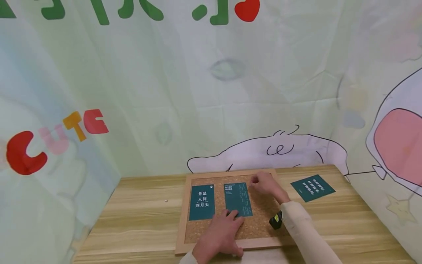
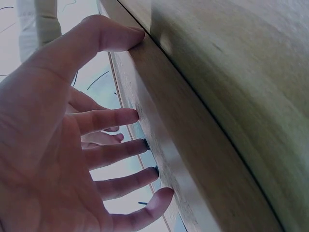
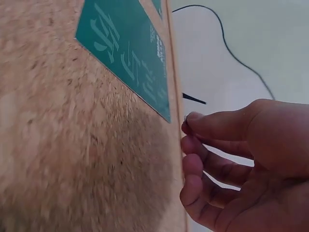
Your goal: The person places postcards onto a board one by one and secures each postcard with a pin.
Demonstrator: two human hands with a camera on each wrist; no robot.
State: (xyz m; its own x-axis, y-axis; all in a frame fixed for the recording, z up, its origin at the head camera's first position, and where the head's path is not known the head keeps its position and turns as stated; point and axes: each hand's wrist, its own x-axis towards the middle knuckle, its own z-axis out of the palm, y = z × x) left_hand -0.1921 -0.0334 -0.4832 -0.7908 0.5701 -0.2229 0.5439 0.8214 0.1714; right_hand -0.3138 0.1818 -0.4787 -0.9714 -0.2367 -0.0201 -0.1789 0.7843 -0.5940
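1. My left hand [image 1: 220, 234] lies flat with straight fingers, pressing the near edge of the middle green card [image 1: 238, 199] against the cork board [image 1: 260, 220].
2. My right hand [image 1: 267, 186] sits at that card's far right corner, fingertips pinched together around something tiny; a pin, perhaps, though it is too small to tell.
3. The card lies inside the board's wooden frame, just right of the other pinned card [image 1: 202, 202], near the board's centre.
4. Its long axis runs away from me, near edge to far edge, tilted slightly, the top pointing toward the cartoon backdrop [image 1: 230, 91].
5. So the card stretches between my two hands: left at the near end, right at the far end.
6. A third card [image 1: 312, 187] waits on the table [image 1: 138, 220], well right of the board, nearer my right hand.
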